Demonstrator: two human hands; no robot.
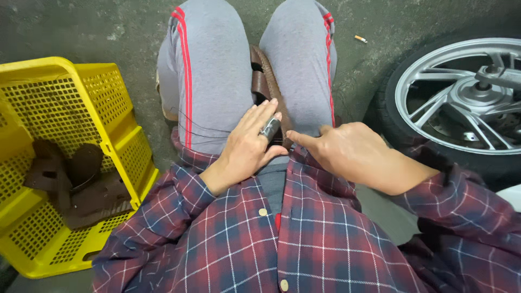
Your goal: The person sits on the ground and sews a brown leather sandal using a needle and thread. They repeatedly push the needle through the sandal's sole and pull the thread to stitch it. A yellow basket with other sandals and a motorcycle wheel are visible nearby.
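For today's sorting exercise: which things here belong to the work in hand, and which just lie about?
In hand:
left hand
small dark piece, pinched in its fingers
right hand, beside it
brown leather piece between the knees

Lying about:
yellow crate holding brown leather pieces
wheel
cigarette butt

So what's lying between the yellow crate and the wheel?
The person's grey-trousered legs, with a brown strip between the knees and both hands, left hand and right hand, in the head view.
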